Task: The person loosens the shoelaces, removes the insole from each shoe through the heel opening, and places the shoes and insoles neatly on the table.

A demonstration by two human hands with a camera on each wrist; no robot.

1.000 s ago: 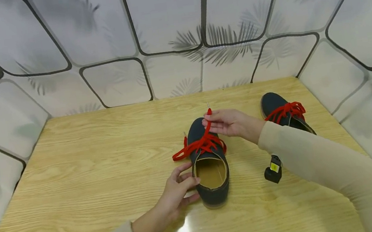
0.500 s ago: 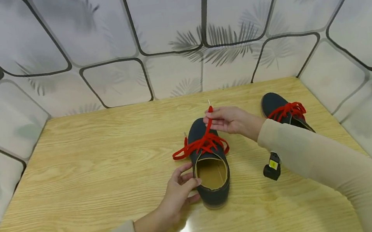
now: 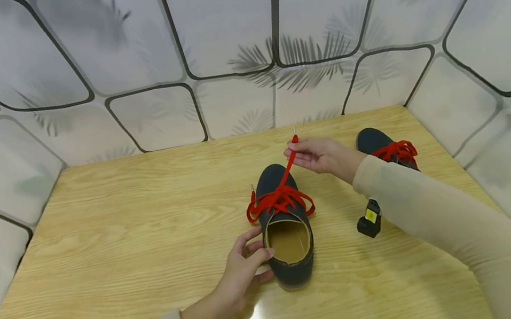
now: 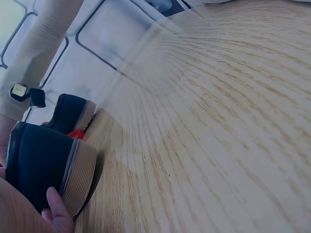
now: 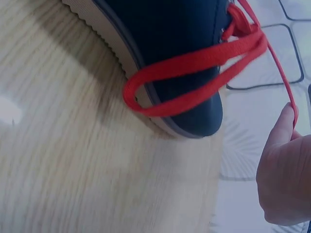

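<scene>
A dark navy shoe with a tan lining sits on the wooden table, its toe pointing away from me. My left hand grips its left side near the heel, thumb at the opening's rim and fingers along the outside. Red laces cross the shoe's tongue in a bow with a loop on each side; the right loop hangs over the shoe's side in the right wrist view. Above the toe, my right hand pinches one end of the red shoelace, which runs taut up from the knot. The other metal-tipped end stands up at the left.
A second navy shoe with red laces stands at the back right, partly hidden behind my right sleeve. A black wrist camera hangs under that forearm. Patterned fabric walls border the wooden table at the back and sides.
My right hand has moved up and slightly right, drawing the lace end farther from the knot. The left loop has shrunk. My left hand keeps its place on the shoe.
</scene>
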